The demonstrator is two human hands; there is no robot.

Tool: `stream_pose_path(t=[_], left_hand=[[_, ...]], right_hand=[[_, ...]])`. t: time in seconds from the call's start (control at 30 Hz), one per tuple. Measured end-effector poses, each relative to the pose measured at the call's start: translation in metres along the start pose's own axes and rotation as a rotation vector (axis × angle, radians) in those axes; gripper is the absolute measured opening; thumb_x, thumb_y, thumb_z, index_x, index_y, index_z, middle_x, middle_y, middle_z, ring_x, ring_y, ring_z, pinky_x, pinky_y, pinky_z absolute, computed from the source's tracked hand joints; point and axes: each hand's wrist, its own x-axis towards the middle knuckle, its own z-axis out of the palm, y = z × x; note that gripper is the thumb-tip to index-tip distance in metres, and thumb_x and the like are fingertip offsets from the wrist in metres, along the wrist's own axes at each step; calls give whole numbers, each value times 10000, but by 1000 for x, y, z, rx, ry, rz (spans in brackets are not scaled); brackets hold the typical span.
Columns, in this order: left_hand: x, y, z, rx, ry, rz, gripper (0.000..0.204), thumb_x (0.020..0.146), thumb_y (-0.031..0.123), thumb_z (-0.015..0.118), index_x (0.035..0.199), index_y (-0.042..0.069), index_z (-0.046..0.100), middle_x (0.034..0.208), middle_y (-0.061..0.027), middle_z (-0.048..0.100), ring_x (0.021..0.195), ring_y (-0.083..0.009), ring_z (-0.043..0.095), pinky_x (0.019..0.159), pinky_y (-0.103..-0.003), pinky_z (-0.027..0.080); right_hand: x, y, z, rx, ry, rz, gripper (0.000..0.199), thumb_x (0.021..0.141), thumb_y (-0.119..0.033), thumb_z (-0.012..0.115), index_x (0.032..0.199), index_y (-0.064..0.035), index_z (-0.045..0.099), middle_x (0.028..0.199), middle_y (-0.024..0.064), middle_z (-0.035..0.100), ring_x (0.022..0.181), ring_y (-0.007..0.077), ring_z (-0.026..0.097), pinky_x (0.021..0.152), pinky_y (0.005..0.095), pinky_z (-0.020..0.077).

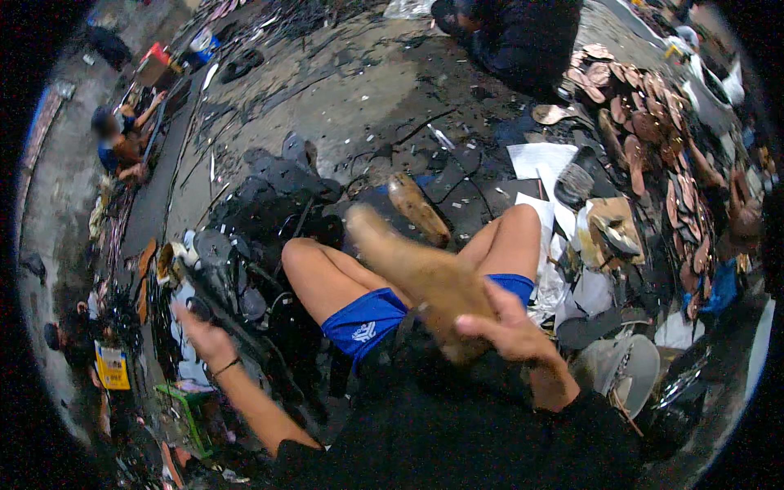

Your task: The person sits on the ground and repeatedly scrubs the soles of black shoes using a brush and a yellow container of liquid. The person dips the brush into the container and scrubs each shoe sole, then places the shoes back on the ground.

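Observation:
My right hand point(514, 331) is closed round the heel end of a brown shoe last point(433, 278), which is blurred and held over my lap with its narrow end pointing away to the left. My left hand point(206, 336) is out to the left, its fingers stretched and slightly blurred, beside a small dark round thing point(198, 309) that I cannot make out. A second brown shoe last point(416, 208) lies on the ground beyond my knees. Black shoe soles point(216, 249) are heaped between my left hand and my left knee.
Many pinkish insoles point(645, 114) are piled at the far right. Nearer stand white sheets point(543, 163) and a grey-white bucket point(621, 367). A green stool point(192, 416) is at lower left. One person point(122, 151) sits at far left; another in dark clothes point(523, 41) is ahead.

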Motion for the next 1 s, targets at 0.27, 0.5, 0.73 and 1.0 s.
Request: stream_pose_path(t=[0.27, 0.5, 0.73, 1.0], left_hand=[[-15, 28, -151, 564, 117, 493, 560, 1070, 307, 429, 1506, -39, 360, 1573, -157, 364, 1435, -258, 381, 1196, -381, 249], [-8, 21, -116, 536, -50, 317, 517, 1045, 297, 521, 1474, 19, 448, 1496, -109, 478, 1348, -210, 472, 1101, -343, 333], [49, 48, -101, 691, -256, 298, 468, 1028, 235, 568, 1447, 41, 491, 1388, -42, 572, 1203, -133, 573, 934, -260, 425], [97, -1, 51, 1056, -760, 287, 391, 1020, 188, 587, 1361, -1, 559, 1307, -94, 614, 1117, -168, 591, 959, -302, 464]], right_hand=[[-58, -36, -81, -238, 728, -394, 555, 919, -256, 679, 1371, 8, 496, 1242, 121, 642, 1110, 238, 617, 1011, 376, 465], [-66, -68, -135, -264, 1022, -500, 543, 925, -283, 647, 1348, 29, 511, 1239, 113, 618, 1114, 200, 597, 997, 350, 457], [-17, -72, -207, -369, 1017, -460, 457, 928, -267, 665, 1275, 15, 568, 1193, 101, 642, 1065, 178, 616, 962, 333, 476], [126, 58, -323, -1037, 935, -123, 461, 856, -368, 642, 1148, -11, 637, 958, 256, 690, 923, 427, 692, 815, 544, 550]])
